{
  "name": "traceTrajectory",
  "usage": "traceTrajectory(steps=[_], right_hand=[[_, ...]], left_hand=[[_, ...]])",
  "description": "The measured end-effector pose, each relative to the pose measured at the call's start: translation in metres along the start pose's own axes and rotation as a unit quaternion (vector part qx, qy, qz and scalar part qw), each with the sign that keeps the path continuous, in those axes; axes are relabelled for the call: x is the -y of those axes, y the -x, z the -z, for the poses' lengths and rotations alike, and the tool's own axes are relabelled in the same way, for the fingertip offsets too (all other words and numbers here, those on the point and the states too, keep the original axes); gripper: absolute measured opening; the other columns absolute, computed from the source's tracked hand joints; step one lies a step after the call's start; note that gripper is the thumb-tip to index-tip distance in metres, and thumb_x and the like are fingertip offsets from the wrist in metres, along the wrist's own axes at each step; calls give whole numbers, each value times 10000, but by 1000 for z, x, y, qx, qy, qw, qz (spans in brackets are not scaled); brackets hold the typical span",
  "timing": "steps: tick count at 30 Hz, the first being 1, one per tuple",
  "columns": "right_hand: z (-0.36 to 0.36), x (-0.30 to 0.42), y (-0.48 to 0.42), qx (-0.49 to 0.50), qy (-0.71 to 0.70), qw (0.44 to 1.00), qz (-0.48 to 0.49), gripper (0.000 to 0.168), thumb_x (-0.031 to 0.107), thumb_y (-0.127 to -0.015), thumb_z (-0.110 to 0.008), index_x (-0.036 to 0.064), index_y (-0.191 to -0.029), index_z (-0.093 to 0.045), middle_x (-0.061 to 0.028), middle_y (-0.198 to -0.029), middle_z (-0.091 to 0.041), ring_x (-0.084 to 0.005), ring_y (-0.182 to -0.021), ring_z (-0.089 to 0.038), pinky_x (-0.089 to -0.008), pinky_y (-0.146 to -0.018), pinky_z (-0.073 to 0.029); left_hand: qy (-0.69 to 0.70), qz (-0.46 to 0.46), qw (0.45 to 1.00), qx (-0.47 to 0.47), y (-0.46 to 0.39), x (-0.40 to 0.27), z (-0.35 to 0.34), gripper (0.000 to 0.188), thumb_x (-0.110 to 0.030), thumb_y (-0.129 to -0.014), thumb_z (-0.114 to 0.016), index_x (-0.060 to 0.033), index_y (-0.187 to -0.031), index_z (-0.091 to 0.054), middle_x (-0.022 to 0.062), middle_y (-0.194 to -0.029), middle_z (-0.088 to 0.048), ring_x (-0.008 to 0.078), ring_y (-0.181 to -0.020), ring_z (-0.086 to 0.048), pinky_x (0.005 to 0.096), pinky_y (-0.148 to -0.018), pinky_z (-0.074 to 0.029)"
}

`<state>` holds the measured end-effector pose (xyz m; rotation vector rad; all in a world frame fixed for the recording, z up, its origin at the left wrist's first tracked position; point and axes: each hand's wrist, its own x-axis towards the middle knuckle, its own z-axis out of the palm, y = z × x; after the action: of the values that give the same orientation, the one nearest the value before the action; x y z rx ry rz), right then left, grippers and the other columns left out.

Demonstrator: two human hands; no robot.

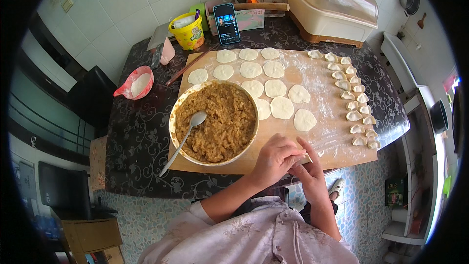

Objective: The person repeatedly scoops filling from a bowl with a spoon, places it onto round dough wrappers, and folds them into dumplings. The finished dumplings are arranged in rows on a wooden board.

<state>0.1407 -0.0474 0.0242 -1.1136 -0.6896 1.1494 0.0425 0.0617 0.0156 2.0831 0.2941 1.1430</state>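
Note:
My left hand (274, 159) and my right hand (310, 172) meet over the front edge of a floured wooden board (339, 154). Between their fingers they pinch a folded dumpling (305, 158), mostly covered by the fingers. Left of my hands stands a wide bowl of brown minced filling (227, 124). A metal spoon (197, 119) rests in it, its handle leaning out over the near rim. Round dough wrappers (282, 107) lie flat in rows behind and right of the bowl. Several folded dumplings (354, 116) stand in two columns along the board's right side.
A red scoop of flour (140, 85), a cleaver (157, 55) and a thin stick (188, 66) lie left. Behind the board are a yellow tub (188, 35), an upright phone (227, 25), a rolling pin (262, 6) and a lidded plastic box (329, 14). Black chairs (64, 187) stand left.

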Motion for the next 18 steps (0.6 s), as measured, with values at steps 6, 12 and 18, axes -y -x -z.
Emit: traceTrajectory(steps=[6, 12, 18], right_hand=[[-3, 6, -1, -24, -22, 999, 31, 485, 34, -908, -495, 42, -1353, -301, -90, -1165, -509, -171, -1054, -535, -305, -906, -456], [-3, 3, 2, -35, -57, 998, 7, 450, 37, -907, -502, 44, -1326, -340, -67, -1156, -506, -159, -1062, -523, -309, -923, -448], [-2, 4, 1, -68, -49, 996, 33, 423, 47, -905, -512, 30, -1302, -367, -66, -1166, -498, -158, -1065, -521, -308, -914, -460]], left_hand=[[37, 47, 996, -60, -7, -15, -6, 191, -59, -686, -704, -50, -875, -676, 49, -790, -594, 211, -741, -547, 318, -634, -449], [-31, 10, 999, -27, 3, 2, -5, 213, -57, -697, -701, -46, -908, -678, 53, -792, -599, 209, -736, -555, 315, -631, -455], [-26, 43, 997, -62, -3, -10, -7, 179, -44, -693, -700, -52, -870, -673, 53, -769, -593, 226, -706, -544, 320, -619, -445]])
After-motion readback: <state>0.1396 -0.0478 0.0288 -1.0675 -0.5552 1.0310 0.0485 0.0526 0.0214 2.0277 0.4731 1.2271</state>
